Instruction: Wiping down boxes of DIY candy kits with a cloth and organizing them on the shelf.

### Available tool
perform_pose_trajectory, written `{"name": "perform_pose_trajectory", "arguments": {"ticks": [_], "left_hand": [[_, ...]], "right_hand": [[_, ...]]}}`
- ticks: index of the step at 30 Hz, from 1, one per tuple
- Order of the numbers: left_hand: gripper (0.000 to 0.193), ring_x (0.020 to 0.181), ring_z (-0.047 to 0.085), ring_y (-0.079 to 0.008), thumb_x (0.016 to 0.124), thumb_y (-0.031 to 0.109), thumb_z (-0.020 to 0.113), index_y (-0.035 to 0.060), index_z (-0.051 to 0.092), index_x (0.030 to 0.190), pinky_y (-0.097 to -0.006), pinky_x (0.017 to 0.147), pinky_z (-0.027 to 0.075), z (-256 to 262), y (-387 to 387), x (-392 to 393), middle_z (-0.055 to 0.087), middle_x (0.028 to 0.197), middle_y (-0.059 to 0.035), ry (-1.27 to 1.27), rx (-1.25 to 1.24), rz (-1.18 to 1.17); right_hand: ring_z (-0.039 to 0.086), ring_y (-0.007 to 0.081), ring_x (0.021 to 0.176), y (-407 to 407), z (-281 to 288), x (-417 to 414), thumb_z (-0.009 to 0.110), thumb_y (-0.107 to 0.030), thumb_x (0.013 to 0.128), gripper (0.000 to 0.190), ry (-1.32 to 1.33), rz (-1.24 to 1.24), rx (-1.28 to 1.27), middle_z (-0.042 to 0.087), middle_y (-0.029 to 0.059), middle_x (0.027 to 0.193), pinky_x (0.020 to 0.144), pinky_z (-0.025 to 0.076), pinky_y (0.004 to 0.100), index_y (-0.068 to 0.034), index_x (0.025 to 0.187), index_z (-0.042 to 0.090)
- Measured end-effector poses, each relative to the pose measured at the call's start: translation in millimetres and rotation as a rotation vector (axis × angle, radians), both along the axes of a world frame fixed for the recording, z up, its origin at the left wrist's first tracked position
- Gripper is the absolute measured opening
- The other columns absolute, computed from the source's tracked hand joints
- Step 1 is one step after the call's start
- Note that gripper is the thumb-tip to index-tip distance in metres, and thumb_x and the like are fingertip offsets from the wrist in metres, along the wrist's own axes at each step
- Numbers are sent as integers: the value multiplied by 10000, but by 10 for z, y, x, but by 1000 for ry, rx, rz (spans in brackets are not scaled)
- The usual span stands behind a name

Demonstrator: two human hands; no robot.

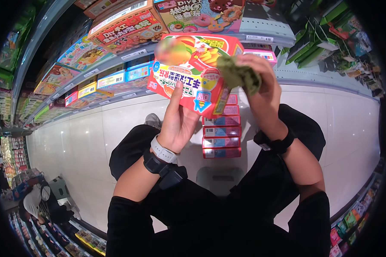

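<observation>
My left hand [180, 127] grips a red cardboard box [185, 72] by its near edge, thumb on the printed front. Pictures of a burger and fries cover that face, and its printing appears upside down. In my right hand [263, 77] is a crumpled olive-green cloth [239, 75], pressed against or just beside the box's right side; contact is hard to make out. Below the held box, a row of similar red boxes [222, 131] stands on the floor between my legs. The held box hides the far end of this row.
Ahead runs a metal shelf [267, 38] with price tags and boxed kits [128, 30]. Lower boxes [106, 82] line the bottom shelf. Green bags [312, 45] hang at right. A grey-green stool [220, 180] is under me. Another person [41, 202] bends near shelves at lower left.
</observation>
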State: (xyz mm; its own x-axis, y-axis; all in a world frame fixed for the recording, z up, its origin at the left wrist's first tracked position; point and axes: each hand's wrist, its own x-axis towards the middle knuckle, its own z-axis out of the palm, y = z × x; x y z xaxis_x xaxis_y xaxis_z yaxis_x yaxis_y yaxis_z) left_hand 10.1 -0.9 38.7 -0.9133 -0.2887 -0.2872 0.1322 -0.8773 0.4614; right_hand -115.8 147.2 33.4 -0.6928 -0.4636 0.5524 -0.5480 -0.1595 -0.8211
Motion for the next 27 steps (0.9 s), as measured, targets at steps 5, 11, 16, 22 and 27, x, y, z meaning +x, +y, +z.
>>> {"name": "perform_pose_trajectory", "arguments": {"ticks": [5, 11, 16, 22, 27], "left_hand": [[529, 1254, 483, -232, 966, 312, 539, 46, 337, 1376, -418, 1070, 390, -23, -223, 28, 472, 1375, -112, -18, -54, 82], [481, 1194, 528, -209, 936, 183, 593, 39, 368, 1336, -366, 993, 457, -152, -303, 156, 528, 1288, -118, -230, -487, 4], [549, 1118, 559, -170, 822, 51, 717, 52, 399, 1269, -324, 957, 463, -253, -165, 228, 557, 1214, -92, -317, -837, -169], [650, 1087, 535, -215, 755, 87, 783, 35, 413, 1286, -348, 949, 427, -467, -131, 254, 561, 1163, -107, -199, -1630, -193], [558, 996, 512, -354, 686, 103, 787, 69, 523, 1177, -410, 848, 415, -442, -42, 171, 587, 1030, -133, -213, -1916, -138]], "right_hand": [[623, 263, 845, 93, -44, 218, 655, -57, 692, 381, 341, 575, 269, 631, 66, 955, 728, 506, 347, -125, 1067, 659], [638, 229, 708, 306, 137, 76, 619, -58, 664, 302, -16, 510, 230, 631, 92, 776, 640, 489, 311, -73, 956, 694], [632, 174, 738, 236, 200, -412, 648, -178, 854, 199, -324, -136, 155, 656, 79, 820, 674, 489, 294, -25, 981, 639], [610, 368, 796, 333, 9, -514, 597, -141, 822, 165, -74, -130, 684, 634, 199, 886, 709, 482, 418, -47, 955, 623], [607, 395, 820, 103, -200, -101, 583, -111, 813, 192, -43, -54, 438, 622, 208, 858, 721, 472, 452, -31, 986, 608]]}}
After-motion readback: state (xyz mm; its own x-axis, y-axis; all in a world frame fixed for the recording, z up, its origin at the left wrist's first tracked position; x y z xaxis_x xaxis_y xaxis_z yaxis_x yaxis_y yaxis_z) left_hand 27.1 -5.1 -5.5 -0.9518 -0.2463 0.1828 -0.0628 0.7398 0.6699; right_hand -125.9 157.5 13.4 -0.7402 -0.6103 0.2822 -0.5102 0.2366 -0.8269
